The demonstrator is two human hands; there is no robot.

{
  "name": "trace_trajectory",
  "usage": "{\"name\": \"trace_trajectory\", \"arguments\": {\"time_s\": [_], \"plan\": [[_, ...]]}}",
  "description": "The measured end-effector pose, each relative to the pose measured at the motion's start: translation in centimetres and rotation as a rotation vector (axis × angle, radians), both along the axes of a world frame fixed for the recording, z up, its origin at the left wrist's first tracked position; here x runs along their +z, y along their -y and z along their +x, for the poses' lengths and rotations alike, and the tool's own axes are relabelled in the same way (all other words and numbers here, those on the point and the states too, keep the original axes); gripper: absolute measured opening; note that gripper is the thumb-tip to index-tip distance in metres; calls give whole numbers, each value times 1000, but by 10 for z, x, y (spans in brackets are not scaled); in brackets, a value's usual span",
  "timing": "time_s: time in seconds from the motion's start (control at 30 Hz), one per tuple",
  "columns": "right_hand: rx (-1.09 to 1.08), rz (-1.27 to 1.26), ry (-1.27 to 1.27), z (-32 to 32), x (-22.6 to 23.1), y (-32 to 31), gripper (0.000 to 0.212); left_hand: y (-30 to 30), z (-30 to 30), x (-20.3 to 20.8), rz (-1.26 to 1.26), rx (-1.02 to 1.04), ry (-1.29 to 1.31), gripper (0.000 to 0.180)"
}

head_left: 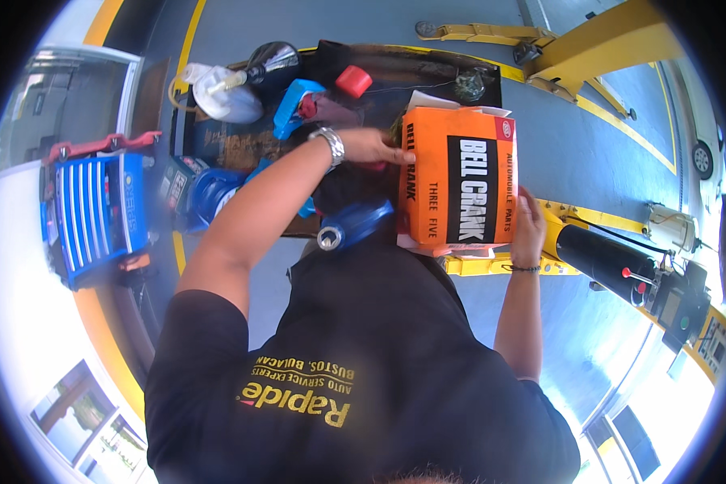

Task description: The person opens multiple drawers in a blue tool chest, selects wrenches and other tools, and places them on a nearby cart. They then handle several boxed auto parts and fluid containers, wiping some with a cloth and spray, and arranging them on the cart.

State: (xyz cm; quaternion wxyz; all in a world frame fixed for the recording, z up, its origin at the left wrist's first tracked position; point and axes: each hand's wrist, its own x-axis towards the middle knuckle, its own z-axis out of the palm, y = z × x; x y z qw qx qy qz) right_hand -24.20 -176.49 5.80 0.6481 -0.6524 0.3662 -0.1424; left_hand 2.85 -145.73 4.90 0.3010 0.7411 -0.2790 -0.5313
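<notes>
Below the head camera, both hands are holding an orange cardboard box just in front of the person's chest, above a dark, cluttered bench. That box is rectangular and matte, with a black panel on its face and white flaps standing open at its far end; what it holds is hidden. Pressing on the box's left edge is the left hand, fingers curled onto the cardboard, with a shiny metal watch circling the wrist. Clasping the right edge low down is the right hand, palm flat to the side and fingers wrapping behind, with a thin dark bracelet at the wrist.

Near the left forearm, a glossy blue plastic jug is lying with its round metal mouth facing outward. Farther off on the bench, a translucent white bottle, a red cap and a blue plastic tool are resting. At far left, a blue ribbed toolbox is standing. On the right, a yellow lift arm is crossing grey floor.
</notes>
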Motion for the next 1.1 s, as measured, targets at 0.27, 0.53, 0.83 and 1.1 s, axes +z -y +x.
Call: {"name": "trace_trajectory", "arguments": {"time_s": [0.27, 0.53, 0.83, 1.1], "plan": [[771, -848, 361, 34, 87, -100, 35, -156, -17, 30, -1087, 787, -990, 70], [1003, 391, 191, 121, 110, -211, 49, -157, -132, 89, -1482, 1250, -921, 74], [752, 218, 281, 134, 129, -165, 38, -96, -173, 126, -946, 986, 986, 53], [430, 566, 261, 62, 99, -42, 40, -154, -228, -11, -346, 830, 541, 92]]}}
